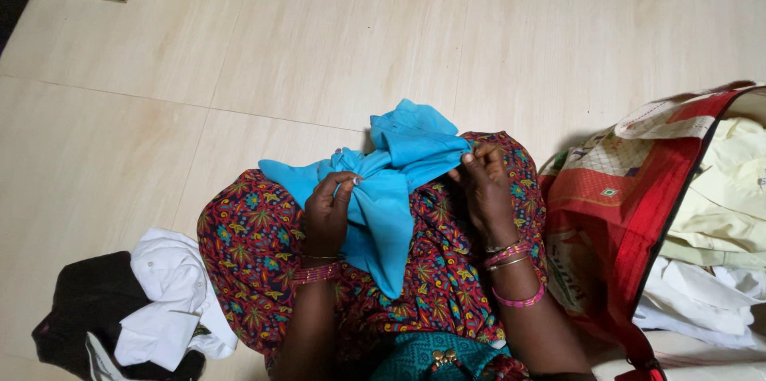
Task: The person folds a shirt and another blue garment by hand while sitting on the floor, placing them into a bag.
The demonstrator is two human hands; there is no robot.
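Down on the lap, both hands pinch a bright blue cloth (391, 181): the left hand (329, 209) grips its middle fold, the right hand (483, 185) its upper edge. A red patterned bag (618, 213) of pale clothes sits beside the right arm, and white and black garments (152, 301) lie on the floor (239, 46) at the left.

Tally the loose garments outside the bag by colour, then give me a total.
Blue garment, gripped by left hand and right hand: 1
White garment on the floor: 1
Black garment beside it: 1
Total: 3
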